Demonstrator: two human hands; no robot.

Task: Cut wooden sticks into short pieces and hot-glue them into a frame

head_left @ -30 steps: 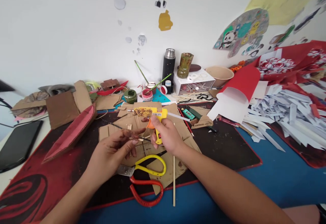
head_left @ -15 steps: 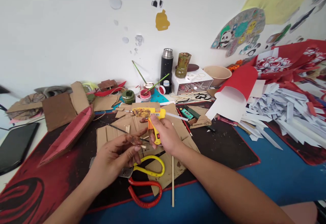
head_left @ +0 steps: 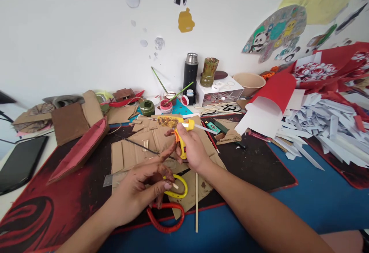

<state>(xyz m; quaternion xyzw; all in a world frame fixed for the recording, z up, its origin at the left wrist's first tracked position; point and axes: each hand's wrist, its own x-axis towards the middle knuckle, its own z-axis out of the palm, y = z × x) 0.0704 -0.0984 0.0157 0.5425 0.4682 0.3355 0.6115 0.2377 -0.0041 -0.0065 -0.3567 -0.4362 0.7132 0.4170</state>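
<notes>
My right hand [head_left: 190, 145] is wrapped round the handle of a yellow glue gun [head_left: 170, 122], its nozzle pointing left and a clear glue stick out of its back. Stained brown, my left hand [head_left: 144, 186] pinches a small piece of wooden stick [head_left: 175, 186] between thumb and finger, below the gun. Under that hand lie scissors [head_left: 173, 228] with one red and one yellow handle. Cardboard sheets [head_left: 118, 157] spread beneath both hands, with short stick pieces [head_left: 146, 145] and a thin dark rod on them.
A cardboard boat [head_left: 79, 149] with pink inside lies left, beside a black phone [head_left: 23, 164]. Behind stand paint jars [head_left: 147, 108], a black flask [head_left: 190, 72] and a white box [head_left: 220, 93]. White paper strips [head_left: 337, 122] pile up right. A long stick [head_left: 196, 207] lies near the front.
My left hand has moved down and slightly right with the stick piece, away from the glue gun. The gun has risen a little. The whole view has shifted slightly.
</notes>
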